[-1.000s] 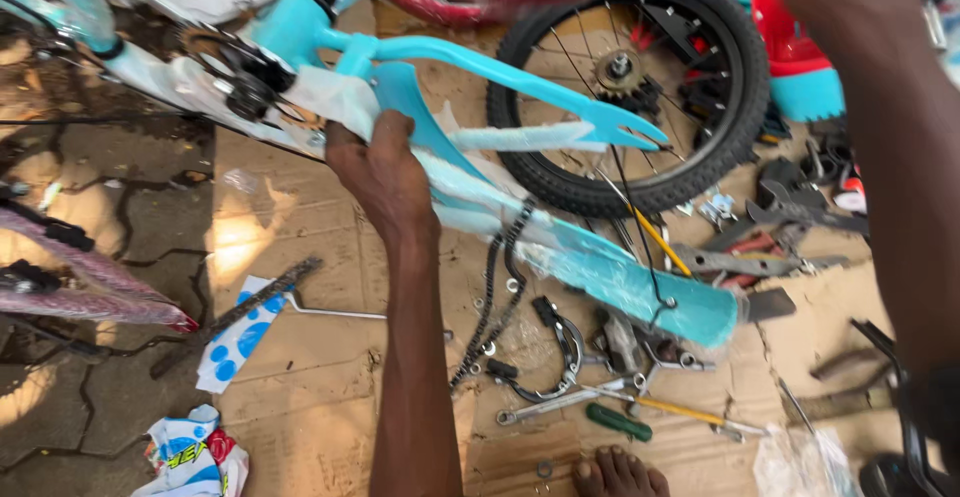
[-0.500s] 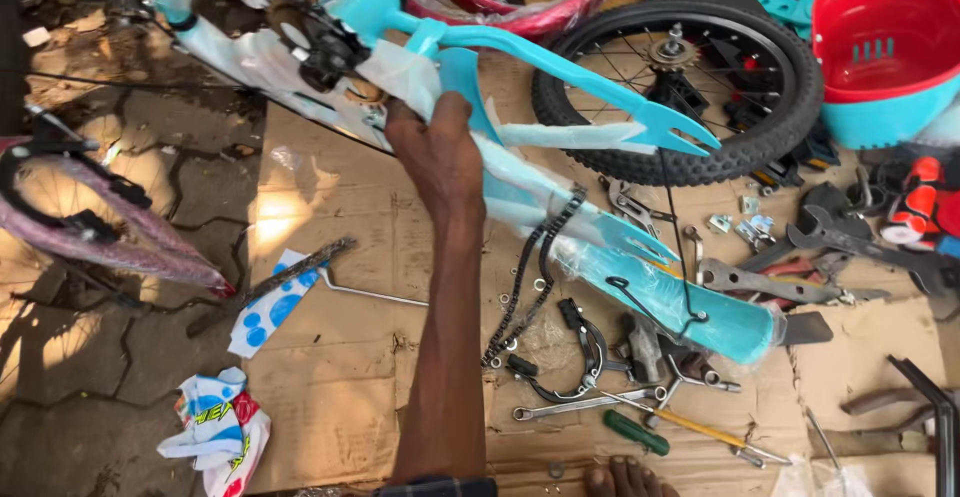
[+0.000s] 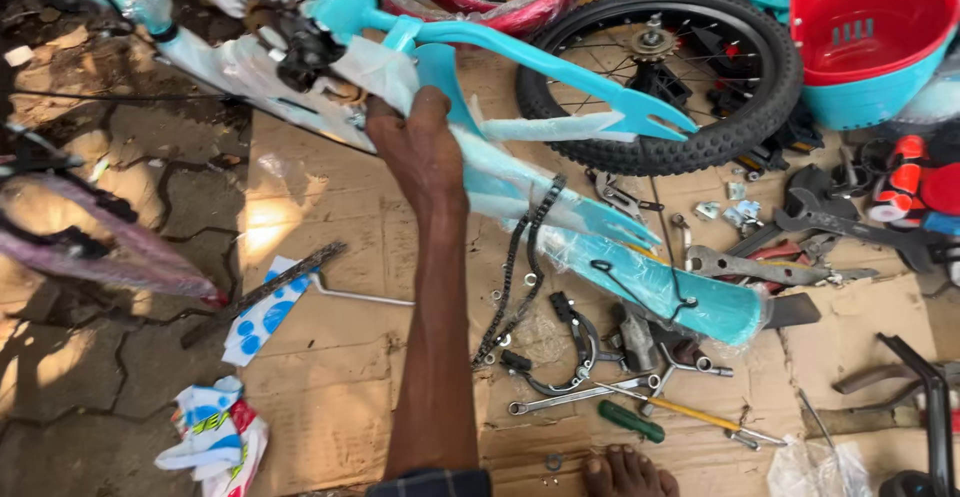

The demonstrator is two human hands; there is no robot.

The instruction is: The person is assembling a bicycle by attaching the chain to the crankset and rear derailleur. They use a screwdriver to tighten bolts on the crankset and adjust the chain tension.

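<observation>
- Left hand (image 3: 420, 152) reaching forward, arm fully extended over cardboard (image 3: 330, 377)
- Fingers curling shut around turquoise bicycle frame (image 3: 560, 47), gripping its plastic-wrapped tube
- Frame lying tilted, beside black wheel (image 3: 690, 77)

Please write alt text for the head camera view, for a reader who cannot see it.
One hand grips a turquoise bicycle frame, partly wrapped in plastic, above a cardboard sheet. A loose chain, wrenches and a screwdriver lie scattered there; a wheel and a red basket sit beyond.
</observation>
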